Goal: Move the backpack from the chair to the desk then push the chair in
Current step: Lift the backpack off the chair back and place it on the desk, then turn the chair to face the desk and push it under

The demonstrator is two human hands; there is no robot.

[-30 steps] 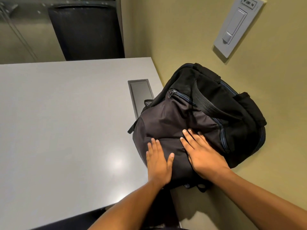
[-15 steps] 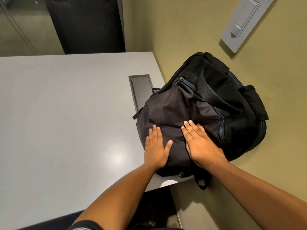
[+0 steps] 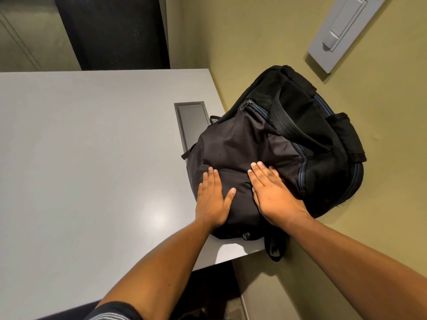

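The black and dark grey backpack (image 3: 288,139) lies on the right end of the grey desk (image 3: 92,158), leaning against the olive wall. A strap (image 3: 275,248) hangs over the desk's near edge. My left hand (image 3: 213,199) lies flat on the backpack's near left side, fingers spread. My right hand (image 3: 272,195) lies flat beside it on the fabric, gripping nothing. Something dark (image 3: 208,287) shows below the desk's near edge; I cannot tell whether it is the chair.
A recessed grey cable panel (image 3: 191,121) sits in the desk just left of the backpack. A black chair back (image 3: 111,31) stands beyond the far edge. A light switch plate (image 3: 342,31) is on the wall at upper right.
Both hands have slid the backpack farther onto the desk, away from the near edge. More of the desk's near right corner now shows.
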